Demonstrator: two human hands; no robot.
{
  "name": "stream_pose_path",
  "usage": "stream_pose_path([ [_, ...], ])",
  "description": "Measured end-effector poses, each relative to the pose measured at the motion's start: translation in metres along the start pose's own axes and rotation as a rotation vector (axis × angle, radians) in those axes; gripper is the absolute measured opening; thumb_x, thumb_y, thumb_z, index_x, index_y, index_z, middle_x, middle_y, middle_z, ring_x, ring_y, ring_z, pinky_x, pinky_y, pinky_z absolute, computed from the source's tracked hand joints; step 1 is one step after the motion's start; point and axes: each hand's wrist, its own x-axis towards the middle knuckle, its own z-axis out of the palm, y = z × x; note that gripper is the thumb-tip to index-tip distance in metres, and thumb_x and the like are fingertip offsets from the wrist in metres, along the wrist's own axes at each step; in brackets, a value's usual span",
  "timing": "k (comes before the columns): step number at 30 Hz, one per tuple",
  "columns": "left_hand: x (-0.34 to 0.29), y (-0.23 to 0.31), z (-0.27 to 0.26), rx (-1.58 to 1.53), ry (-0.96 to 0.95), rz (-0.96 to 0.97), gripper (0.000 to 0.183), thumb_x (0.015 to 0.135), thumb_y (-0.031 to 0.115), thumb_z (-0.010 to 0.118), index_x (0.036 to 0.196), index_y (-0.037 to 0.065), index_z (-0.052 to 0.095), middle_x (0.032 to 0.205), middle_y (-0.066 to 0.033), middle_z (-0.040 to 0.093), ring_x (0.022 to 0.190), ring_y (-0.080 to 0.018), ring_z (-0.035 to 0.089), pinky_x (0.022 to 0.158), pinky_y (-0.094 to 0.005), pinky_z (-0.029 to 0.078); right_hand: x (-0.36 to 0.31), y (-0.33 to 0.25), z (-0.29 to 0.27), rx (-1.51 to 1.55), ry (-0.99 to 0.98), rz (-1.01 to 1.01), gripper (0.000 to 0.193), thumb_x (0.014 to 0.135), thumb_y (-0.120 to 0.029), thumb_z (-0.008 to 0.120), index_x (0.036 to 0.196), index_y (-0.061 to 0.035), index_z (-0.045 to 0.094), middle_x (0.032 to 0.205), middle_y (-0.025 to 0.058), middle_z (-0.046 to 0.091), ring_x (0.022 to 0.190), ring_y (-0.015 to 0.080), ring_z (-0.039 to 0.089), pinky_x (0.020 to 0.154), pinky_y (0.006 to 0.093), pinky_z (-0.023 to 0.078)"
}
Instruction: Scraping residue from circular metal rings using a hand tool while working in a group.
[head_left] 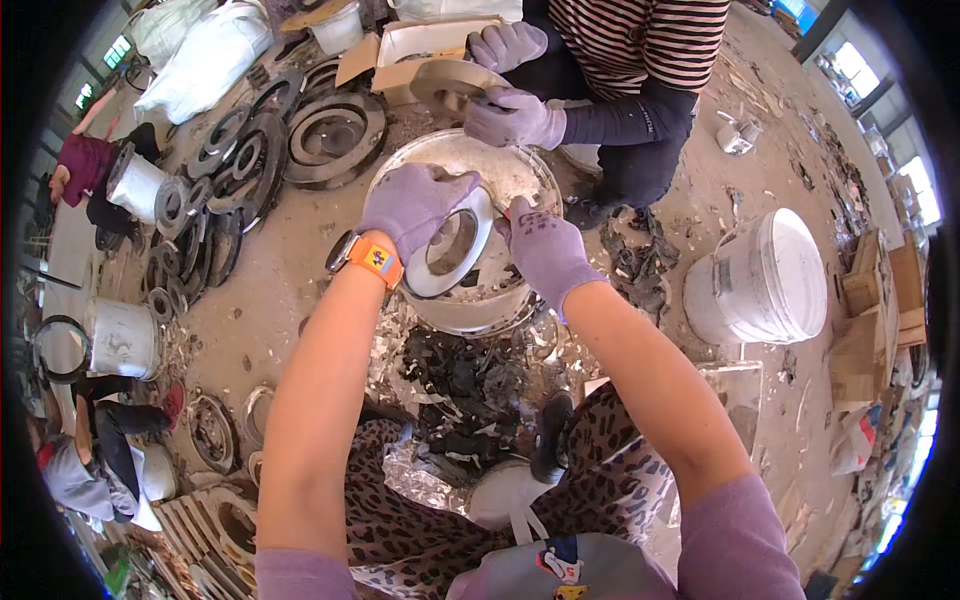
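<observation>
Ring [432, 282], flat and pale-edged, tilted over the near left part of the round bucket [472, 318]; whether its low edge touches the top, cannot tell. Left hand [418, 208], gloved, clamps the ring's upper left rim and hides that stretch. Right hand [548, 250], gloved, curled just beside the ring; red sliver [507, 213] at its fingertips, remainder covered, grip cannot be told. Beyond the bucket's far edge, co-worker's gloved hands [515, 118] hold a second ring [448, 86]; co-worker's body cut off above. Dark scraps [455, 380] below the near edge, single pieces indistinct.
</observation>
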Motion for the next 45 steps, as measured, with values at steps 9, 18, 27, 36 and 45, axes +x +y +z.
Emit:
stream_pose_path([
  [9, -0.003, 0.005, 0.003, 0.013, 0.015, 0.056, 0.065, 0.080, 0.058, 0.058, 0.095, -0.004, 0.068, 0.082, -0.0215, 0.067, 0.076, -0.0302, 0.066, 0.072, -0.0360, 0.049, -0.002, 0.007, 0.007, 0.073, 0.015, 0.027, 0.028, 0.098, -0.027, 0.042, 0.108, -0.0006, 0.045, 0.090, 0.0239, 0.066, 0.087, 0.0374, 0.066, 0.075, 0.0455, 0.050],
  [18, -0.003, 0.003, 0.001, -0.021, 0.009, 0.067, 0.062, 0.082, 0.056, 0.058, 0.091, -0.004, 0.068, 0.070, -0.0172, 0.066, 0.062, -0.0246, 0.065, 0.063, -0.0344, 0.049, -0.002, 0.008, 0.013, 0.108, 0.056, 0.019, 0.034, 0.098, -0.035, 0.039, 0.102, -0.0020, 0.043, 0.082, 0.0227, 0.065, 0.082, 0.0386, 0.064, 0.072, 0.0479, 0.049],
  [27, -0.001, -0.003, 0.002, -0.006, 0.001, 0.037, 0.061, 0.082, 0.055, 0.058, 0.087, -0.004, 0.068, 0.065, -0.0177, 0.063, 0.061, -0.0253, 0.064, 0.062, -0.0353, 0.048, -0.004, 0.006, 0.013, 0.113, 0.053, 0.019, 0.036, 0.098, -0.037, 0.039, 0.102, -0.0015, 0.044, 0.084, 0.0237, 0.064, 0.085, 0.0396, 0.063, 0.074, 0.0479, 0.049],
  [36, 0.001, -0.012, 0.010, -0.012, 0.093, 0.137, 0.062, 0.080, 0.057, 0.059, 0.081, -0.004, 0.068, 0.063, -0.0172, 0.063, 0.058, -0.0268, 0.064, 0.060, -0.0365, 0.049, -0.005, 0.009, 0.016, 0.104, 0.017, 0.024, 0.038, 0.098, -0.038, 0.039, 0.105, -0.0016, 0.043, 0.088, 0.0246, 0.064, 0.087, 0.0408, 0.063, 0.075, 0.0485, 0.049],
  [45, -0.001, -0.010, 0.011, 0.066, 0.090, 0.124, 0.058, 0.082, 0.055, 0.059, 0.093, 0.000, 0.070, 0.071, -0.0166, 0.066, 0.060, -0.0246, 0.065, 0.063, -0.0330, 0.050, -0.008, 0.012, 0.018, 0.135, 0.021, 0.002, 0.039, 0.098, -0.039, 0.040, 0.105, -0.0009, 0.043, 0.089, 0.0253, 0.064, 0.089, 0.0413, 0.062, 0.076, 0.0489, 0.048],
])
